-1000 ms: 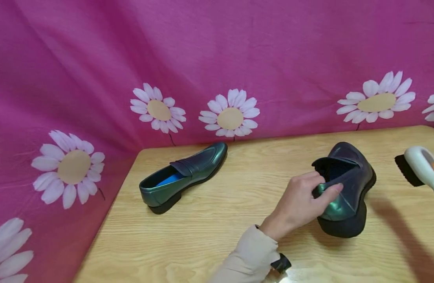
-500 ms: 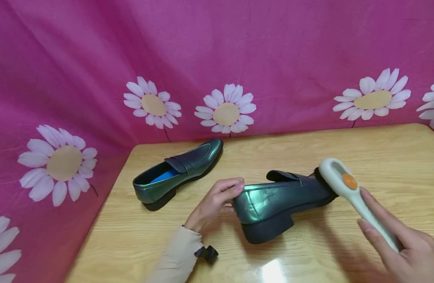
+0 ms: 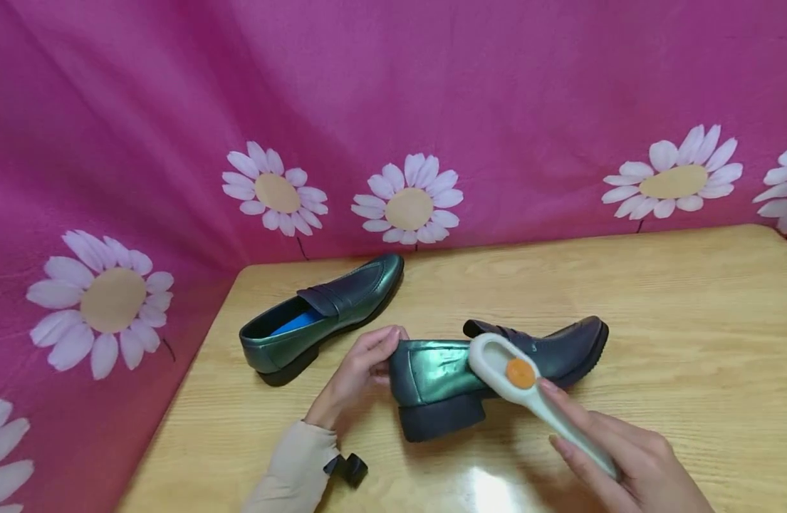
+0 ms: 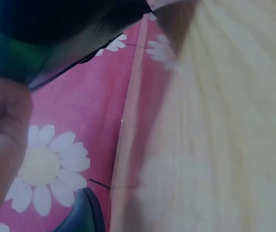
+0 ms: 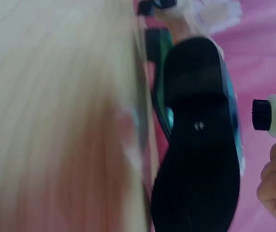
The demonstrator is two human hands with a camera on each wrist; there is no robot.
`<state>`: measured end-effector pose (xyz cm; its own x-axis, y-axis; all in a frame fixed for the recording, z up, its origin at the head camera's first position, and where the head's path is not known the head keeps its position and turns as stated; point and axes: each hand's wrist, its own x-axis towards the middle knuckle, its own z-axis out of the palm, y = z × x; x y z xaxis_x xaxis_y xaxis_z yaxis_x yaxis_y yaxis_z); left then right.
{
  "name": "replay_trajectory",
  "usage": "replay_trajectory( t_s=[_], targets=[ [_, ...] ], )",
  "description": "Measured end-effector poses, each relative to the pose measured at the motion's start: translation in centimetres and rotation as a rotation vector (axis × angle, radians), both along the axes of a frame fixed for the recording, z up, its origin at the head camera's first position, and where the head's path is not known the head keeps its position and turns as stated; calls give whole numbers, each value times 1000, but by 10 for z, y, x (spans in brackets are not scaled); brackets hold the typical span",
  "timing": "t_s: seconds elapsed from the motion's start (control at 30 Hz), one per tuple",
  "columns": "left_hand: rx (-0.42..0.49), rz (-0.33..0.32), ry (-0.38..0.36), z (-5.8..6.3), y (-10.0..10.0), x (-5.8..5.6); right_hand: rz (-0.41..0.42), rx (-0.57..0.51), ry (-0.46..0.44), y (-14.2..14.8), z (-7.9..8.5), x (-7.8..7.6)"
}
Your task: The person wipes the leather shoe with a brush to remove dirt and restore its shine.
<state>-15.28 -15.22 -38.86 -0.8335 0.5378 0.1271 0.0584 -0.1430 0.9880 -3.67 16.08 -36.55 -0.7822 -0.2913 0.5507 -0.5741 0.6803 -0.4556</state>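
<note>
My left hand (image 3: 361, 367) pinches the back collar of a dark green, shiny loafer (image 3: 441, 374), which it holds tilted with the toe to the right. In the right wrist view that loafer's black sole (image 5: 196, 145) faces the camera. My right hand (image 3: 630, 456) grips the handle of a pale shoe brush (image 3: 496, 356) with an orange button. The brush head overlaps the loafer's side in the head view. Its black bristles (image 5: 261, 115) show in the right wrist view; whether they touch the leather, I cannot tell.
A matching loafer (image 3: 329, 313) with a blue insole stands at the table's back left. The wooden table (image 3: 688, 320) reaches a pink cloth (image 3: 528, 107) printed with white daisies. A black strap piece (image 3: 348, 470) hangs by the left sleeve.
My left hand has brought the loafer leftward and turned it side-on. My right hand has come in from the right edge, and the brush has passed from the toe back toward the heel.
</note>
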Motion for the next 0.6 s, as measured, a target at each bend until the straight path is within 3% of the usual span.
replay_trajectory(
  t_s=[0.17, 0.27, 0.33, 0.4, 0.53, 0.6],
  targets=[
    [-84, 41, -19, -9, -7, 5, 107, 48, -78, -24, -4, 1],
    [-111, 45, 3, -11, -8, 4, 129, 91, -108, -33, -4, -1],
    [-128, 48, 14, -12, -9, 3, 153, 123, -63, -36, -6, -5],
    [-139, 58, 2, -13, -10, 1, 173, 148, 37, -38, -9, -9],
    [-107, 82, -72, -15, -11, -1, 197, 178, 243, -48, -14, -18],
    [-84, 79, -100, -17, -11, -2, 193, 195, 293, -54, -14, -21]
  ],
)
